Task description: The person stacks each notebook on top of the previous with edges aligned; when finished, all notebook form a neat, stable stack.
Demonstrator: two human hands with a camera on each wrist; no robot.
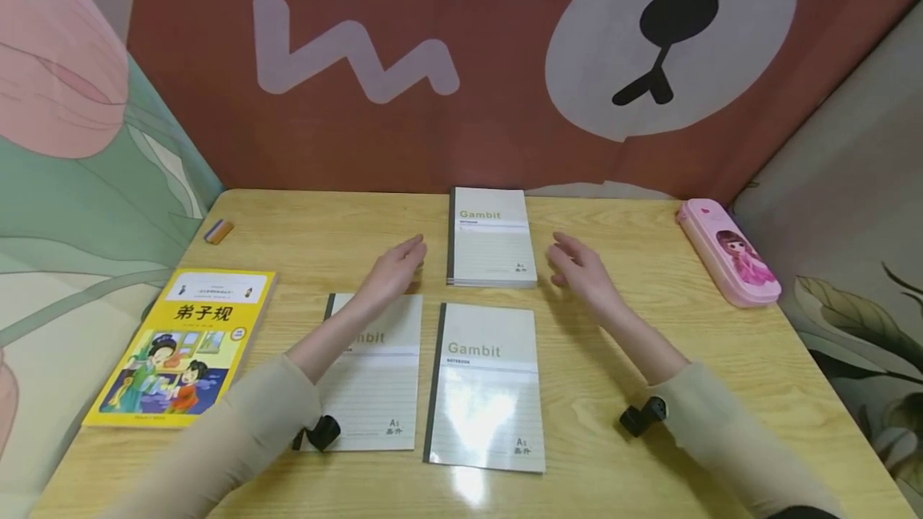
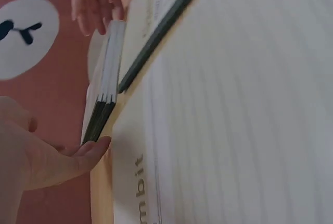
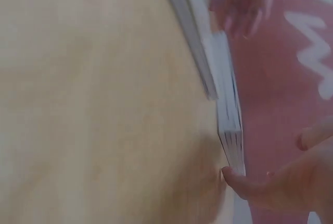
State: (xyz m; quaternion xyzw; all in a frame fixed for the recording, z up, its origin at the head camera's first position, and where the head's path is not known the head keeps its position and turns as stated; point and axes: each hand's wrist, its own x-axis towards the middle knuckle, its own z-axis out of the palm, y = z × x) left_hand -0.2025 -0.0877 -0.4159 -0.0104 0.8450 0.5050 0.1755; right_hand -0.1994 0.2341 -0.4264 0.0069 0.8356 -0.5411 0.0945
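Note:
At the back middle of the table lies a neat stack of several Gambit notebooks (image 1: pixel 492 243), white covers with dark spines. My left hand (image 1: pixel 395 269) hovers to its left with fingers stretched out, a small gap from the spines. On the other side, my right hand (image 1: pixel 579 267) faces the stack's page edges, fingers slightly bent and holding nothing. Two more Gambit notebooks lie flat in front: the left notebook (image 1: pixel 378 399) is partly covered by my left forearm, while the right notebook (image 1: pixel 485 395) reflects a bright glare. Both wrist views show the stack's layered edges (image 2: pixel 106 91) between the hands.
A yellow picture book (image 1: pixel 183 347) lies at the left edge, with a small orange-and-blue eraser (image 1: pixel 219 231) behind it. A pink pencil case (image 1: pixel 730 253) sits at the far right. The brown backdrop (image 1: pixel 497 126) rises directly behind the wooden table (image 1: pixel 598 439).

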